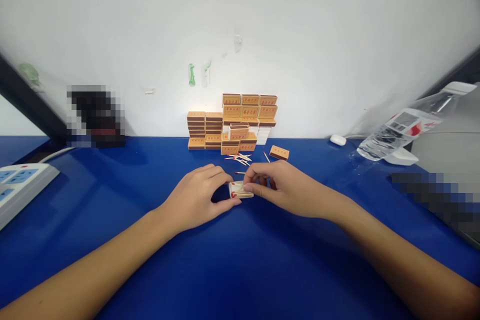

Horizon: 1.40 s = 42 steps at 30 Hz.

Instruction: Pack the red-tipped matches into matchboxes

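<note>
A small white matchbox tray (236,187) lies on the blue table with several red-tipped matches (242,193) in it. My left hand (204,190) grips the tray's left end between thumb and fingers. At the tray's right side, my right hand (273,182) has its thumb and forefinger pinched over the matches, on what looks like a match, partly hidden by the fingertips. Just beyond the hands is a loose pile of matches (240,158). A single match (266,157) and an orange matchbox cover (279,152) lie to the right of that pile.
Stacked matchboxes (249,110) stand against the white wall, with lower stacks (205,130) on their left. A power strip (26,185) is at far left. On the right, a clear plastic bottle (408,122) leans over near a small white case (338,140).
</note>
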{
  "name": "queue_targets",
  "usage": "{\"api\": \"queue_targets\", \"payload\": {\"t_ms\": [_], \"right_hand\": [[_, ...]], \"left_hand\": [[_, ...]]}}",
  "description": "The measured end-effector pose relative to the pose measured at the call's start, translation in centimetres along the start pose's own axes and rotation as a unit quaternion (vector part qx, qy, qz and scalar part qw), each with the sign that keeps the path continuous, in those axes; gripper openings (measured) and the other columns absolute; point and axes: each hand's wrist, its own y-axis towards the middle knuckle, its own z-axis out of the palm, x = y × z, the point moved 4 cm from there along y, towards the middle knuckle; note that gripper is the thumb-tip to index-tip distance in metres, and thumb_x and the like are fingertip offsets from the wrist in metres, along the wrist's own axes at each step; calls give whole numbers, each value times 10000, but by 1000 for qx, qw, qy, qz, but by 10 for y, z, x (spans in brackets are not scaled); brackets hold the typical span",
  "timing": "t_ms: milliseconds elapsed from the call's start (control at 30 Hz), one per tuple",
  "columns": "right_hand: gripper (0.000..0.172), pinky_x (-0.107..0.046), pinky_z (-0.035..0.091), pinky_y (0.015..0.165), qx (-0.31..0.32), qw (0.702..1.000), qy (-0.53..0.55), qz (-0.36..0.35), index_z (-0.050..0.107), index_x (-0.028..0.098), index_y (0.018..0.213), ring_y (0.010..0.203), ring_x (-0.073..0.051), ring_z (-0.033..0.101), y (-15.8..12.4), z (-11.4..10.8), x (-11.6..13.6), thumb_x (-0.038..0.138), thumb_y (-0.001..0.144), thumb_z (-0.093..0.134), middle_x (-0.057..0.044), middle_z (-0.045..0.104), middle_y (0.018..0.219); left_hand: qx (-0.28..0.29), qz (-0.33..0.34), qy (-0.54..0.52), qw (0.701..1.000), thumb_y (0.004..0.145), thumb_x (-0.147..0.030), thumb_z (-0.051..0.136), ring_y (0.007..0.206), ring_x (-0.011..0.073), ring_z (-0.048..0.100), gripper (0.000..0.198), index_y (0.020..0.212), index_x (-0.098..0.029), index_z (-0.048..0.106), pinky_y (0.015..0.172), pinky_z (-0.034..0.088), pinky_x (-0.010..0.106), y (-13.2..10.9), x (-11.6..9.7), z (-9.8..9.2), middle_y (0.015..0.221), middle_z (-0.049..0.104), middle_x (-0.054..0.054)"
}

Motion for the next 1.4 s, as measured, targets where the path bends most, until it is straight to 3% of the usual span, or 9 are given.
{"api": "queue_targets", "payload": {"t_ms": [200,867,1133,1400], "right_hand": [[180,-264,426,624,10,1000,-27,5,713,205,915,679,-122,594,0,-1,1,315,1019,617,11,720,807],[280,-258,396,600,49,998,31,-6,724,226,965,654,-125,539,-1,7,0,452,1046,581,18,659,765],[236,-277,429,670,43,999,4,-27,729,212,954,724,-140,575,1,8,1,389,1045,601,-6,695,857],[120,-311,456,769,5,992,-120,-41,731,197,996,860,-166,610,-2,6,-1,210,1015,613,-56,654,1037]], "left_hand": [[6,-9,-5,1000,947,-427,748,915,233,673,275,1061,-184,685,815,551,384,0,2,1,1016,727,56],[26,-19,-7,999,952,-414,738,938,244,671,256,1060,-186,691,817,552,395,0,1,0,1018,723,62],[19,-14,-4,1000,950,-430,740,944,245,680,276,1066,-185,687,826,561,398,0,2,0,1023,727,66],[12,-8,0,1000,948,-432,745,932,245,680,287,1065,-179,676,824,559,395,0,0,0,1017,727,64]]}}
